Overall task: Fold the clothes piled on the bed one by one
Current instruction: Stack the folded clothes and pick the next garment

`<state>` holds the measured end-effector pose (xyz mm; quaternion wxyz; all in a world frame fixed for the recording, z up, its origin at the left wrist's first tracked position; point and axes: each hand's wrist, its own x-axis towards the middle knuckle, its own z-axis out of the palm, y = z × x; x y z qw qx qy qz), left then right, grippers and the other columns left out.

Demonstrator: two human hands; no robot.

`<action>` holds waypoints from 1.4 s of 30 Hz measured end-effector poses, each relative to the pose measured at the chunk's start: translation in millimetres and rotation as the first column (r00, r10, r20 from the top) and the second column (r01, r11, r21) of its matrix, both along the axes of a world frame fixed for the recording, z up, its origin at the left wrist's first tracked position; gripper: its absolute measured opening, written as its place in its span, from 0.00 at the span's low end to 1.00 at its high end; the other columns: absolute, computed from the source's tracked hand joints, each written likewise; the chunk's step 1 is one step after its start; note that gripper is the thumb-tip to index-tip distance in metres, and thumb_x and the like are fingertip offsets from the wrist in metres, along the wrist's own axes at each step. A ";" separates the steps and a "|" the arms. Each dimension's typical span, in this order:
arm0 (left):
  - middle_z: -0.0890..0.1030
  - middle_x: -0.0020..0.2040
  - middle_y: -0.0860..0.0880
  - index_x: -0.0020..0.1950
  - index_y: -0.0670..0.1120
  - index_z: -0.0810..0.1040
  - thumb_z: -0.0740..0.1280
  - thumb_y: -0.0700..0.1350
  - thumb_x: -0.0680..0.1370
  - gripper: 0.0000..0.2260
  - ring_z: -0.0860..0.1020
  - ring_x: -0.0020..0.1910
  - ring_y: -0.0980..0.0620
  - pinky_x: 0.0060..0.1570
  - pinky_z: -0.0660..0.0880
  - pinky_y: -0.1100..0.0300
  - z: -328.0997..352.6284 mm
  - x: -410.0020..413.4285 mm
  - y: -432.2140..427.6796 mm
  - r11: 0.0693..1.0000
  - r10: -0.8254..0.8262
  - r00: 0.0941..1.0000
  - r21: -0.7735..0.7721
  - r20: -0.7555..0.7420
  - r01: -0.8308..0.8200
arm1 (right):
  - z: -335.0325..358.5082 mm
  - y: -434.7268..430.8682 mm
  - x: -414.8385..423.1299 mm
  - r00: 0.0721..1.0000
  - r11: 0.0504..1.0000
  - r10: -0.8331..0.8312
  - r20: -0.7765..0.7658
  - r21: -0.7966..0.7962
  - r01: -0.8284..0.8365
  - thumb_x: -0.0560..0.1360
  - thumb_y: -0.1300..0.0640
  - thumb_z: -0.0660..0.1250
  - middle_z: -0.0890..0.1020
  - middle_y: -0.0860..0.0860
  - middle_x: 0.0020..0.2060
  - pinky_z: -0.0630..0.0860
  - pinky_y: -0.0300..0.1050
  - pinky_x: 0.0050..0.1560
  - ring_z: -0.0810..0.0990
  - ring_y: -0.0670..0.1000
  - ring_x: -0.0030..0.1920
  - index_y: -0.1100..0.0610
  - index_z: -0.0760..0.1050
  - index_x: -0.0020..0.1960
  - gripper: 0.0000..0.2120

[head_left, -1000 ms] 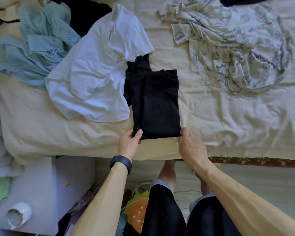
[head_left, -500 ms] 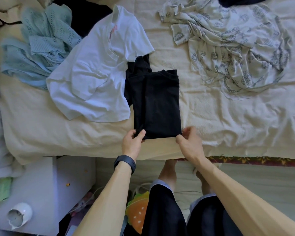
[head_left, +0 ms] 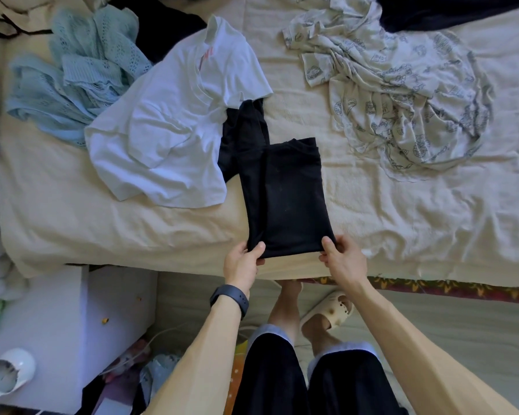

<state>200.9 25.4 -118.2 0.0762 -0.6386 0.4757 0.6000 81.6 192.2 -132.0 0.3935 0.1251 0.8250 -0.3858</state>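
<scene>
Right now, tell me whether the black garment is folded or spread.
Partly folded: the black garment forms a narrow rectangle, one part poking out upper left; left hand and right hand pinch its near corners.

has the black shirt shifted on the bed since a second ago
Yes. Against the white t-shirt, the black shirt has slid toward the bed's near edge, pulled by the left hand and right hand pinching its near corners.

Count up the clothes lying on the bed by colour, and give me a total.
White: 1 (white T-shirt)
Black or dark: 3 (black top, black piece behind the T-shirt, dark piece at far right)
Light blue: 1 (blue knit)
Cream print: 1 (printed garment)
Total: 6
Not counted: beige bundle at far left, unclear.
</scene>
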 end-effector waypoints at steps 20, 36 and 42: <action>0.55 0.82 0.47 0.82 0.49 0.57 0.61 0.56 0.77 0.34 0.53 0.81 0.46 0.76 0.50 0.43 -15.6 -14.9 71.5 0.104 -0.661 0.583 -0.711 0.473 0.695 | 1.7 16.0 -17.9 0.488 0.752 0.644 -0.589 0.372 -0.544 0.83 0.52 0.62 0.66 0.57 0.77 0.64 0.55 0.73 0.65 0.58 0.76 0.56 0.65 0.78 0.25; 0.72 0.71 0.44 0.76 0.46 0.67 0.58 0.58 0.82 0.26 0.67 0.71 0.42 0.71 0.65 0.46 -5.9 -176.5 -72.1 -0.068 -0.870 0.218 -0.544 0.443 0.836 | -2.7 32.3 -12.3 0.874 0.971 0.178 -0.452 0.227 -0.080 0.80 0.43 0.63 0.71 0.49 0.66 0.72 0.55 0.65 0.70 0.51 0.64 0.52 0.68 0.72 0.24; 0.78 0.59 0.48 0.65 0.46 0.73 0.75 0.51 0.73 0.24 0.76 0.56 0.48 0.55 0.74 0.55 -7.9 -236.1 -68.2 -0.018 -0.940 0.030 -0.136 0.341 0.991 | -0.8 43.2 49.6 0.862 0.888 -0.423 0.280 -0.064 0.456 0.71 0.42 0.78 0.81 0.43 0.56 0.77 0.41 0.55 0.80 0.37 0.53 0.49 0.72 0.64 0.27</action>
